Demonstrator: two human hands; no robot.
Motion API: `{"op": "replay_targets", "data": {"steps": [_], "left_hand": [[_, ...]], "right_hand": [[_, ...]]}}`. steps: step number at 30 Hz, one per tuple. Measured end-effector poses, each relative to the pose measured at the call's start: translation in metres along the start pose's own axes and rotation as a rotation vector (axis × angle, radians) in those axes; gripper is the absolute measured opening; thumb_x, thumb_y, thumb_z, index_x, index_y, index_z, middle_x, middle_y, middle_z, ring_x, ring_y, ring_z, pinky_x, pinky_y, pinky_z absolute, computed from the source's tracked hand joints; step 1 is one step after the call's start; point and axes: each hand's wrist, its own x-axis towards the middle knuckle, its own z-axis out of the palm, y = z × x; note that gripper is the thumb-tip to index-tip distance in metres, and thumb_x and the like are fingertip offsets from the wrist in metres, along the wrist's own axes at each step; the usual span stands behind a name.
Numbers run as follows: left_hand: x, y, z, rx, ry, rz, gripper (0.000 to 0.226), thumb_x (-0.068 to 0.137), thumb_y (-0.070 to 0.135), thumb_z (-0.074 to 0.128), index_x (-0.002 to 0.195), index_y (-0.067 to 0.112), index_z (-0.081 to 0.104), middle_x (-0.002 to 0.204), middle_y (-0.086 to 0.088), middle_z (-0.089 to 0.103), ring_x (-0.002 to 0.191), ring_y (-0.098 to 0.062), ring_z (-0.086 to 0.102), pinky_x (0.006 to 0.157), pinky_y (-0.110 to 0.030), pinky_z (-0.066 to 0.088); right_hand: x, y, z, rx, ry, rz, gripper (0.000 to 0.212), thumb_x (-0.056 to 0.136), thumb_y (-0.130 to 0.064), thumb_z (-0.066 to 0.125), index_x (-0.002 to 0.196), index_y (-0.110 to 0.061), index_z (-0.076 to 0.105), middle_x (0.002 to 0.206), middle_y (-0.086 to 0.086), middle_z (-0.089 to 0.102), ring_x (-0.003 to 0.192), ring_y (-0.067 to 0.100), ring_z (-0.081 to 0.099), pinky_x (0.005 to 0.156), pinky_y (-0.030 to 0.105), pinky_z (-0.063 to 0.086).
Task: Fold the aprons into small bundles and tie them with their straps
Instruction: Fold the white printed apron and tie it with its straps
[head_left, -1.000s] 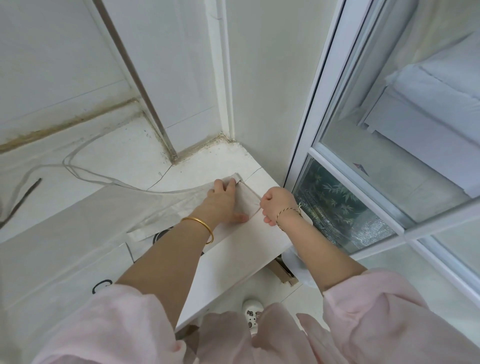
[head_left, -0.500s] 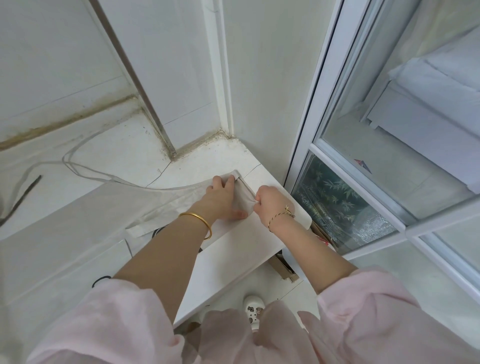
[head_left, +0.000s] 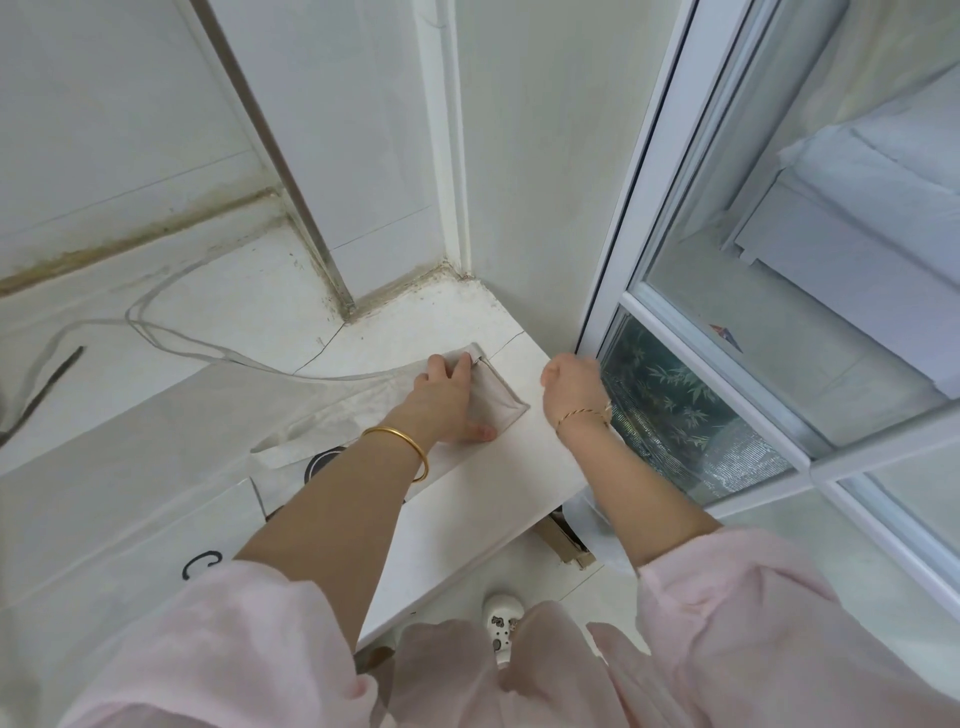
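A pale beige apron (head_left: 501, 402) lies spread over the white counter (head_left: 493, 499), its hemmed corner pointing toward the counter's right end. A thin strap (head_left: 171, 340) of the apron loops across the counter behind it. My left hand (head_left: 447, 400) rests flat on the corner with straight fingers and the thumb stretched out, pressing the cloth down. My right hand (head_left: 571, 382) hovers just to the right of the corner, apart from the cloth, with its fingers curled; I see no strap or cloth in it.
The counter ends in a wall corner (head_left: 457, 270) just behind the apron. A sliding glass door frame (head_left: 639, 234) stands close on the right. Black lettering (head_left: 200, 564) shows on cloth at the near left. A white shoe (head_left: 501, 618) is on the floor below.
My right hand pinched the apron's hemmed edge half a second ago; now it has let go and moved right, off the cloth. My left hand stays pressed on the corner.
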Motion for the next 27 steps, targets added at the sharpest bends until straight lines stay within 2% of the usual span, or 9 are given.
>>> {"op": "replay_targets", "data": {"steps": [2,5,8,10,12,14,18,21,27], "left_hand": [[0.0,0.0,-0.001,0.006,0.0,-0.002,0.108,0.076,0.049,0.071,0.15,0.022,-0.001,0.145,-0.01,0.01,0.134,-0.033,0.024,0.107,-0.041,0.031],[-0.001,0.0,-0.001,0.01,-0.008,-0.005,0.108,0.076,0.051,0.071,0.15,0.023,-0.003,0.146,-0.009,0.009,0.135,-0.032,0.022,0.107,-0.041,0.031],[-0.001,0.001,0.0,0.0,-0.007,0.001,0.109,0.076,0.051,0.07,0.15,0.023,-0.004,0.146,-0.009,0.008,0.135,-0.032,0.021,0.107,-0.04,0.032],[-0.002,0.0,0.0,-0.004,-0.002,0.014,0.109,0.077,0.05,0.07,0.151,0.023,-0.005,0.146,-0.009,0.008,0.135,-0.032,0.022,0.106,-0.039,0.032],[-0.002,-0.002,0.0,-0.003,0.006,0.021,0.108,0.077,0.049,0.071,0.151,0.022,-0.003,0.145,-0.01,0.009,0.134,-0.032,0.023,0.106,-0.039,0.032],[-0.001,-0.002,0.001,-0.001,0.007,0.024,0.107,0.076,0.049,0.071,0.15,0.022,-0.001,0.144,-0.01,0.011,0.132,-0.033,0.024,0.106,-0.04,0.032],[0.0,-0.002,0.001,0.007,0.014,0.023,0.109,0.074,0.051,0.072,0.151,0.022,-0.001,0.144,-0.011,0.011,0.132,-0.033,0.025,0.106,-0.042,0.033],[0.0,-0.001,0.0,0.01,0.011,0.02,0.109,0.074,0.051,0.072,0.151,0.022,-0.001,0.143,-0.01,0.011,0.131,-0.032,0.026,0.105,-0.041,0.034],[0.0,-0.001,-0.001,0.018,0.002,0.017,0.108,0.074,0.051,0.072,0.15,0.021,0.001,0.143,-0.009,0.011,0.132,-0.032,0.025,0.106,-0.042,0.034]], "right_hand": [[0.003,0.003,-0.006,-0.017,0.019,-0.004,0.022,0.094,-0.011,0.043,0.107,-0.008,0.061,0.122,0.016,0.052,0.105,0.028,0.055,0.074,0.023,0.036],[-0.009,-0.006,0.003,-0.018,-0.031,-0.09,0.015,0.089,-0.021,0.049,0.094,-0.014,0.061,0.107,0.003,0.05,0.082,0.027,0.059,0.064,0.025,0.042],[-0.015,-0.012,0.015,-0.193,-0.079,-0.166,0.015,0.085,-0.03,0.055,0.082,-0.016,0.057,0.098,0.002,0.047,0.084,0.026,0.055,0.062,0.026,0.038],[-0.008,-0.01,0.015,-0.231,-0.101,-0.171,0.031,0.09,-0.024,0.054,0.062,-0.018,0.042,0.087,0.006,0.042,0.076,0.028,0.045,0.055,0.023,0.03],[-0.002,-0.01,0.013,-0.175,-0.161,-0.164,0.045,0.091,-0.014,0.052,0.054,-0.018,0.027,0.067,0.006,0.034,0.062,0.025,0.037,0.046,0.024,0.02],[0.0,-0.01,0.011,0.071,-0.256,-0.068,0.041,0.091,-0.006,0.051,0.056,-0.016,0.031,0.057,0.004,0.039,0.051,0.021,0.04,0.044,0.024,0.027],[-0.003,-0.008,0.009,0.672,-0.319,0.197,0.027,0.09,0.009,0.043,0.074,-0.012,0.049,0.067,0.007,0.056,0.051,0.016,0.062,0.047,0.023,0.05],[-0.006,-0.005,0.011,0.696,-0.288,0.157,0.035,0.085,0.014,0.033,0.07,-0.013,0.051,0.061,0.008,0.059,0.059,0.02,0.063,0.06,0.029,0.054],[-0.006,0.0,0.007,0.554,-0.224,0.084,0.026,0.088,0.003,0.04,0.076,-0.018,0.051,0.076,0.003,0.056,0.066,0.025,0.062,0.064,0.034,0.056]]}}
